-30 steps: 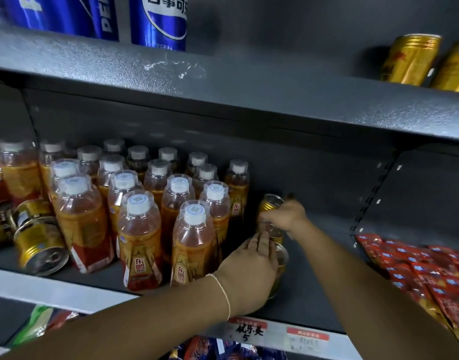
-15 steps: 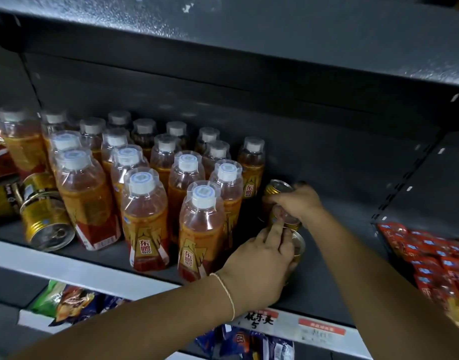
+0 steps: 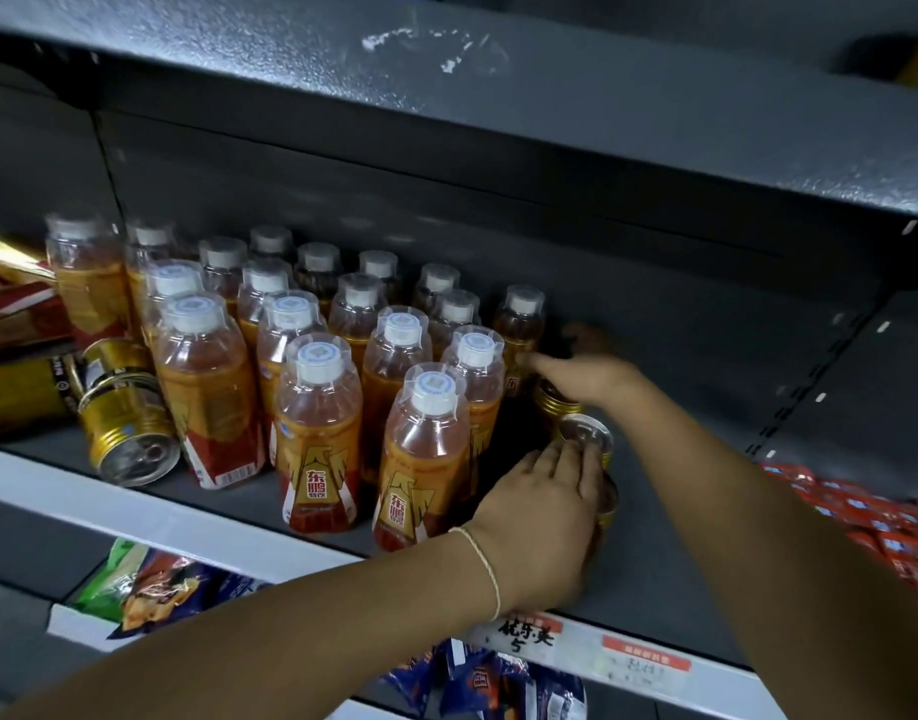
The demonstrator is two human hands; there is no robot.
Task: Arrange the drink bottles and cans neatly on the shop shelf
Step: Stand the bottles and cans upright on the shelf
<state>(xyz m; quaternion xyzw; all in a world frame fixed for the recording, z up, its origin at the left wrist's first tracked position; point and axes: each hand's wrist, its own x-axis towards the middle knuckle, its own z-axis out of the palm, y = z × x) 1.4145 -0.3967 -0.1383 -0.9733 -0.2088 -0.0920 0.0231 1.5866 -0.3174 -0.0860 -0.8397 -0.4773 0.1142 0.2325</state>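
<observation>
**Can column half built beside the bottles**

The orange drink bottles (image 3: 319,433) stand upright in close rows on the shelf (image 3: 680,537), labels mostly forward; that part looks done. Just right of them three gold cans form a line running front to back. The left hand (image 3: 540,517) lies over the front can (image 3: 608,506), fingertips reaching the rim of the middle can (image 3: 585,433); its thumb is hidden, so I cannot tell whether the grip closes. The right hand (image 3: 592,379), blurred, rests on the rear can (image 3: 553,405) with one finger stretched toward the nearest bottle; its grip is equally unclear.

Left to do, by my reading: the fallen cans (image 3: 129,428) at the far left lie on their sides. The bottles are capped and hold amber liquid to the shoulder; the cans appear sealed.
</observation>
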